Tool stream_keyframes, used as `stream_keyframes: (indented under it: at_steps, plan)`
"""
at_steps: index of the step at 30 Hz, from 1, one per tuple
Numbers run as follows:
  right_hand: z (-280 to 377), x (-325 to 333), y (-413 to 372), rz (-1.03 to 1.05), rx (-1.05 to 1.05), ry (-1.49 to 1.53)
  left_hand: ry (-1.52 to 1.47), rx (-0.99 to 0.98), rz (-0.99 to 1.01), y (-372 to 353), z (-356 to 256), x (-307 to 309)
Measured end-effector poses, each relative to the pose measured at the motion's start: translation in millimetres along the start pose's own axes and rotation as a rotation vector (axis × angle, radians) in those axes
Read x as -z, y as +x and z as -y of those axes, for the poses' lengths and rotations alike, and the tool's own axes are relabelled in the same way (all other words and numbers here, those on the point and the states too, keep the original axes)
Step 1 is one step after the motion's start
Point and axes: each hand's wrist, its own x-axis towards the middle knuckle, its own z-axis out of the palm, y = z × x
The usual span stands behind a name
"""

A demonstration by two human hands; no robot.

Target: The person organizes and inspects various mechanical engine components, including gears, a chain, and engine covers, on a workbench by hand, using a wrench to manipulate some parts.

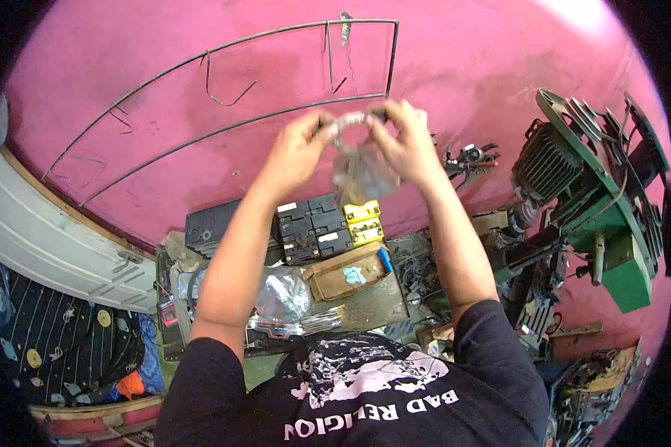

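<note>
Both hands are raised in front of a pink wall (499,67). The left hand (298,149) and the right hand (406,145) sit close together. Each pinches the top edge of a clear plastic bag (361,175) between thumb and fingertips. Gripped only at its mouth, the bag hangs straight down between the wrists, limp, crinkled and cloudy. Whether anything is inside it cannot be made out.

The wall is matte, scuffed and stained. A bent wire frame (224,89) of thin dark rod lies against it in long curves.

At the right stands a green machine (604,223), boxy painted metal with a black ribbed part, and greasy metal parts are crowded round it. At the left is a white ribbed panel (52,238), with dark striped cloth (60,343) below it.

Under the forearms is a cluttered surface. Black rectangular batteries (313,227) stand side by side against the wall. A smaller yellow battery (363,222) sits just beside them, directly below the hanging bag. In front of these are a worn cardboard box (343,274) and a second, crumpled plastic bag (283,294).
</note>
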Motion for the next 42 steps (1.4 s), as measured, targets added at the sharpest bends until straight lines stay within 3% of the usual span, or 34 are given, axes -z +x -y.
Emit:
stream_keyframes:
  at_steps: [2,5,9,11,17,20,23,24,29,31,34,37,39,41,42]
  plan:
    - [-4,0,31,-0.092,-0.101,0.059,0.083,-0.011,-0.096,35,-14,4]
    - [-31,-15,76,-0.235,-0.071,0.001,0.262,-0.040,-0.239,78,-14,-4]
    - [-60,-51,99,-0.080,-0.216,0.071,0.374,0.059,-0.360,96,34,-15]
    - [-73,-74,93,-0.038,-0.164,-0.162,0.545,0.056,-0.487,98,67,-15]
    - [-86,-111,48,-0.065,-0.097,-0.245,0.500,0.099,-0.378,71,113,-22]
    - [-82,-123,35,-0.101,-0.080,-0.220,0.651,0.017,-0.383,64,118,-29]
    - [-83,-135,25,-0.141,-0.095,-0.214,0.546,-0.016,-0.384,51,120,-32]
    - [-83,-138,19,-0.171,-0.104,-0.260,0.641,0.004,-0.378,41,122,-33]
    - [-75,-150,-32,-0.204,-0.267,-0.342,0.601,-0.039,-0.235,-44,131,-38]
    - [-69,-154,-68,-0.359,-0.192,-0.101,0.531,-0.027,-0.138,-98,117,-37]
    - [-37,-158,-156,-0.321,-0.266,-0.219,0.435,0.054,-0.035,-205,127,-27]
    - [5,-183,-281,0.052,-0.445,-0.232,0.444,0.347,-0.030,-336,150,-10]
    - [37,-202,-372,0.293,-0.451,-0.151,0.488,0.488,-0.096,-409,147,8]
    - [68,-208,-393,0.540,-0.611,0.343,0.550,0.544,-0.115,-466,143,33]
    - [74,-217,-390,0.623,-0.800,0.554,0.485,0.679,-0.162,-489,139,46]
